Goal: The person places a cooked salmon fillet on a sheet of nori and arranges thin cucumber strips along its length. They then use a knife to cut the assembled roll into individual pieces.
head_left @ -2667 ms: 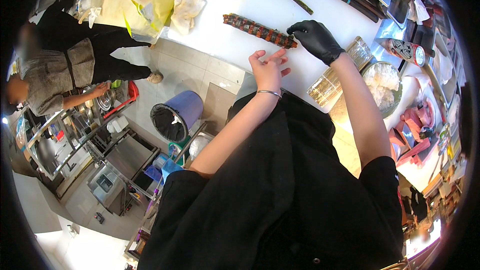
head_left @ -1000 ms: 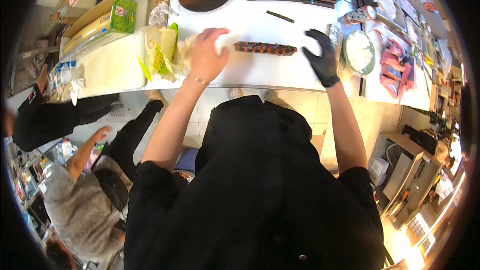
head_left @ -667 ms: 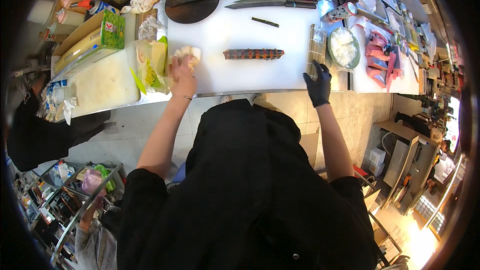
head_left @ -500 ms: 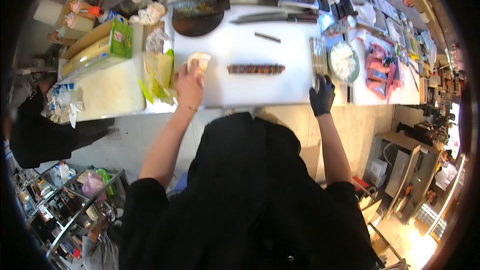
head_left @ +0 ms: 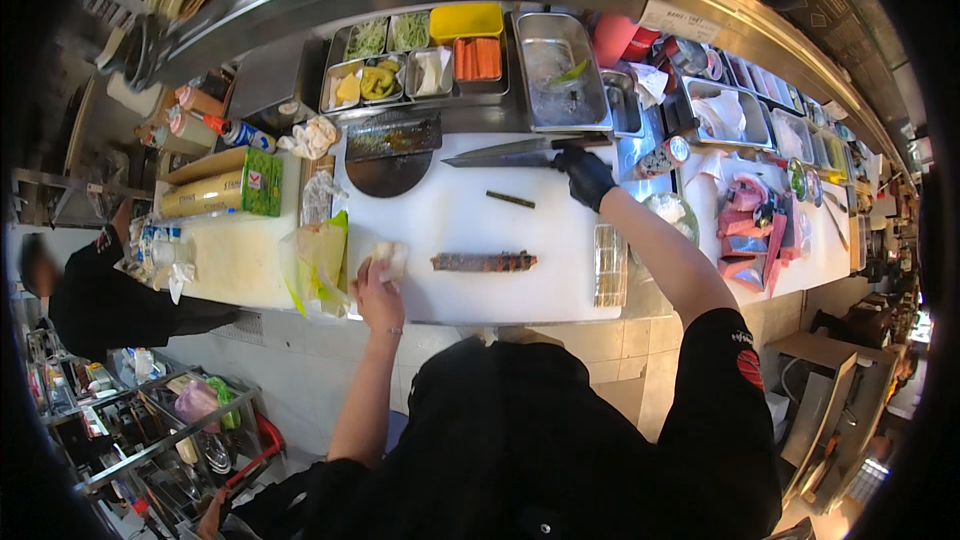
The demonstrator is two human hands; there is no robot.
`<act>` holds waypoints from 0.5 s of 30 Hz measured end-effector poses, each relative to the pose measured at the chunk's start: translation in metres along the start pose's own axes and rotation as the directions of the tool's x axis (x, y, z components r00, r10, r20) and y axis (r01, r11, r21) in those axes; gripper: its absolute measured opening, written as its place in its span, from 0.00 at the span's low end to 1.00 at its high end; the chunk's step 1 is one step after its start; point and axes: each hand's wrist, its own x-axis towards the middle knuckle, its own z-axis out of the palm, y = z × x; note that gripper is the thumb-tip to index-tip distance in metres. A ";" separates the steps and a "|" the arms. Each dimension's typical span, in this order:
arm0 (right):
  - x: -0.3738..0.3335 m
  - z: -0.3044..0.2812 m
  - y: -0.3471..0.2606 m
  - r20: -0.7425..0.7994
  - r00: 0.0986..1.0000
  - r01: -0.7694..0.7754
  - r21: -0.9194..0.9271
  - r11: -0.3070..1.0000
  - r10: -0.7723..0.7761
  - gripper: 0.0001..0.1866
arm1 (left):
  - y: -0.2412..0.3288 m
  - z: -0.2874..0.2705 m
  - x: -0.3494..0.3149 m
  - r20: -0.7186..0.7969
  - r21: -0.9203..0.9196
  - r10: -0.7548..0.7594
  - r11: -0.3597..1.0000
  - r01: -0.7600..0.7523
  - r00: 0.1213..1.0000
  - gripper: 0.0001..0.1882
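Observation:
On the white cutting board [head_left: 570, 290] lies a dark sushi roll [head_left: 484, 262] with orange bits along it. At the board's left side, my bare left hand [head_left: 378, 298] is closed on a folded white cloth [head_left: 391, 258]. My right hand [head_left: 586, 178], in a black glove, has its fingers curled round a dark knife handle at the far right of the board. The long knife [head_left: 500, 156] points left, with another blade lying along it; the glove hides part of the handles. A short dark green strip [head_left: 510, 199] rests between knife and roll.
A wrapped bamboo mat [head_left: 609, 265] lies at the board's right edge. My right forearm partly covers a bowl of rice [head_left: 672, 212]. Red fish pieces [head_left: 745, 230] lie farther right. Filling trays [head_left: 478, 58] stand behind; a dark round plate [head_left: 390, 175] sits back left. Another person [head_left: 95, 290] stands left.
My right hand has gone from the bamboo mat up to the knife handle at the back. The left hand keeps the cloth at the left. The view has tilted farther forward.

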 end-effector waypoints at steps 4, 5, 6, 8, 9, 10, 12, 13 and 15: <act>-0.010 -0.002 -0.011 0.172 0.985 0.049 -0.193 0.980 -0.015 0.18 | 0.015 -0.007 -0.020 0.050 0.003 -0.094 0.996 0.094 0.994 0.25; -0.016 -0.007 -0.026 0.151 0.988 0.049 -0.220 0.974 -0.016 0.17 | 0.007 -0.006 -0.026 0.020 0.023 -0.112 0.993 0.112 0.993 0.29; -0.019 -0.022 -0.042 0.254 0.966 -0.016 -0.118 0.993 0.046 0.20 | 0.006 -0.007 -0.028 0.002 0.025 -0.101 0.995 0.101 0.995 0.29; -0.035 -0.056 -0.091 0.337 0.934 -0.145 0.069 0.987 0.114 0.22 | 0.008 -0.012 -0.029 -0.034 0.034 -0.078 0.996 0.079 0.996 0.30; -0.053 -0.064 -0.088 0.287 0.953 -0.169 0.226 0.959 0.100 0.23 | 0.008 -0.006 -0.024 -0.027 0.037 -0.058 0.998 0.059 0.998 0.30; -0.071 -0.069 -0.080 0.240 0.967 -0.178 0.383 0.906 0.088 0.24 | 0.003 0.000 -0.023 -0.021 0.048 -0.045 0.998 0.046 0.999 0.30; -0.101 -0.065 -0.056 0.163 0.931 -0.334 0.738 0.586 0.325 0.25 | -0.002 0.006 -0.019 0.000 0.086 -0.018 0.996 0.018 1.000 0.29; -0.104 -0.069 -0.056 0.120 0.889 -0.345 0.810 0.474 0.442 0.24 | -0.004 0.004 -0.013 0.012 0.115 -0.003 0.993 0.002 1.000 0.28; -0.100 -0.077 -0.059 0.179 0.792 -0.357 0.911 0.205 0.583 0.20 | -0.007 -0.002 -0.008 0.038 0.117 -0.020 0.993 0.016 0.999 0.26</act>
